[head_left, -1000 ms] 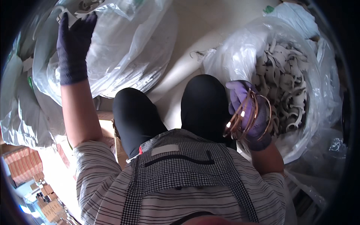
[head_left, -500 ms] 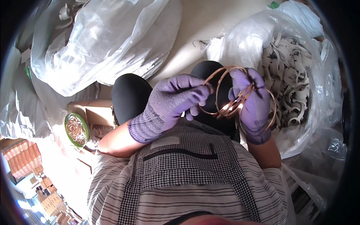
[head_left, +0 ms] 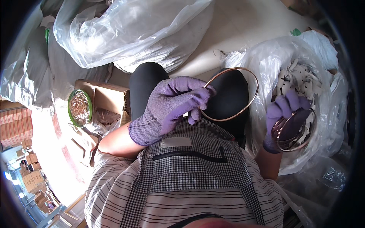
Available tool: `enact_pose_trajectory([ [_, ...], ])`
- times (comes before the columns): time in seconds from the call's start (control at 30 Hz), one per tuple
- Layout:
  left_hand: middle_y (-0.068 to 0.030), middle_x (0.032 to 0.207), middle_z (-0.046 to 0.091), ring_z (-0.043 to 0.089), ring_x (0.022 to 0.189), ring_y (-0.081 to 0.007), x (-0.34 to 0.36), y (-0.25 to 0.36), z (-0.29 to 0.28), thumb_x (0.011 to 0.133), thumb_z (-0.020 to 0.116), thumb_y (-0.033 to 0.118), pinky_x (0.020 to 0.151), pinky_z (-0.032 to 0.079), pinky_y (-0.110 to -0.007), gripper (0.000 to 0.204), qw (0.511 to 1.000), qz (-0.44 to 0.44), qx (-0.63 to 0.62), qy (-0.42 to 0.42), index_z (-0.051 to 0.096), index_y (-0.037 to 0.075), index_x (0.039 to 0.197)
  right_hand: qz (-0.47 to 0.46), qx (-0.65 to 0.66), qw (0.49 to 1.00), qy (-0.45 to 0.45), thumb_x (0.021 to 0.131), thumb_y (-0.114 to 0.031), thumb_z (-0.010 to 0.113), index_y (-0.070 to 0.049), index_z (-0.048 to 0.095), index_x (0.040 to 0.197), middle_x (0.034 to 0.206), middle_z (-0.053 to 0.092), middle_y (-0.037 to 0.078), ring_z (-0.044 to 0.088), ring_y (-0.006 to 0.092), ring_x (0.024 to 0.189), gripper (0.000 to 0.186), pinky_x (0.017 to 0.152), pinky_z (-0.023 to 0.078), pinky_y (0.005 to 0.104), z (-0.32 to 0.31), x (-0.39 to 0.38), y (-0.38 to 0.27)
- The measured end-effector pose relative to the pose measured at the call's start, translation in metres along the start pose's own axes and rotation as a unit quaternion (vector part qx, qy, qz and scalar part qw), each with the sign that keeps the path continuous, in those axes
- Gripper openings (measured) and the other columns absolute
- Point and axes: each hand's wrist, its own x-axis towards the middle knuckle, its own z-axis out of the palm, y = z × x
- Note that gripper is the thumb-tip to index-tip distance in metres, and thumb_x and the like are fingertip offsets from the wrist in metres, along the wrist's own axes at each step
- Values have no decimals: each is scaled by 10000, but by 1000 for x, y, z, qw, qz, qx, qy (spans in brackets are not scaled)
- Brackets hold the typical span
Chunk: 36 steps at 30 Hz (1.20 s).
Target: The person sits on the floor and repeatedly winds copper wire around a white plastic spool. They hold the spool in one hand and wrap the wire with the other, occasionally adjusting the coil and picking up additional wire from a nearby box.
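Observation:
My left hand [head_left: 173,100], in a purple knit glove, pinches one thin copper-coloured ring [head_left: 257,89] by its left edge. The ring stands out to the right over my dark-clad knee. At the right, my right hand [head_left: 285,114], gloved alike, has several more copper-coloured rings [head_left: 278,141] bunched about its palm and thumb. Its fingers are bent, and how they grip the bunch is partly hidden in shadow. Behind and beneath this hand lies a clear plastic bag [head_left: 262,57] with many pale curved pieces [head_left: 300,79] in it.
To my left stands an open cardboard box [head_left: 110,99], with a green-rimmed round container [head_left: 90,108] of copper-coloured loops beside it. A large filled plastic bag [head_left: 137,34] bulges ahead on the left. Stacked boxes [head_left: 34,178] show at the far lower left.
My hands have come apart. The right hand has moved right and down with the bunch of rings, over the bag. One ring stays in my left hand; the view has shifted slightly.

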Motion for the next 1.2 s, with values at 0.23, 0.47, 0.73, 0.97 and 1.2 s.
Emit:
enact_pose_trajectory([
  [0.23,-114,881,694,645,617,-113,-13,3,-3,960,583,37,567,530,-206,242,1000,1,25,1,639,-92,1157,15,-59,998,-1,1087,-250,365,-178,458,818,750,405,-5,404,100,573,294,474,391,246,0,-14,1],
  [0.47,-80,838,678,616,596,-102,1,-25,-18,981,536,12,542,511,-201,238,991,-96,83,43,647,-65,1176,-99,-178,978,49,1052,-196,488,-153,615,922,887,536,19,539,161,731,188,773,524,315,17,-56,-84],
  [0.73,-73,888,655,610,660,-94,11,-58,-32,973,508,-17,592,505,-216,289,976,-161,145,9,619,-37,1239,-79,-655,705,261,958,-155,617,-25,553,1387,1344,612,107,617,197,1096,453,863,526,327,-211,-135,-167],
  [0.97,-70,844,651,594,615,-109,20,-62,-28,1011,542,49,573,497,-224,221,969,-158,179,59,638,-39,1189,18,-784,535,314,802,-185,742,-91,622,1283,1227,643,143,688,265,931,504,776,571,379,-268,-2,-143],
  [1.2,-64,843,648,583,611,-107,25,-64,-23,1007,547,55,572,497,-229,215,970,-150,175,72,642,-24,1183,96,-956,167,221,851,-168,675,-110,591,1148,1202,603,138,646,372,1054,314,865,550,474,-271,40,-154],
])
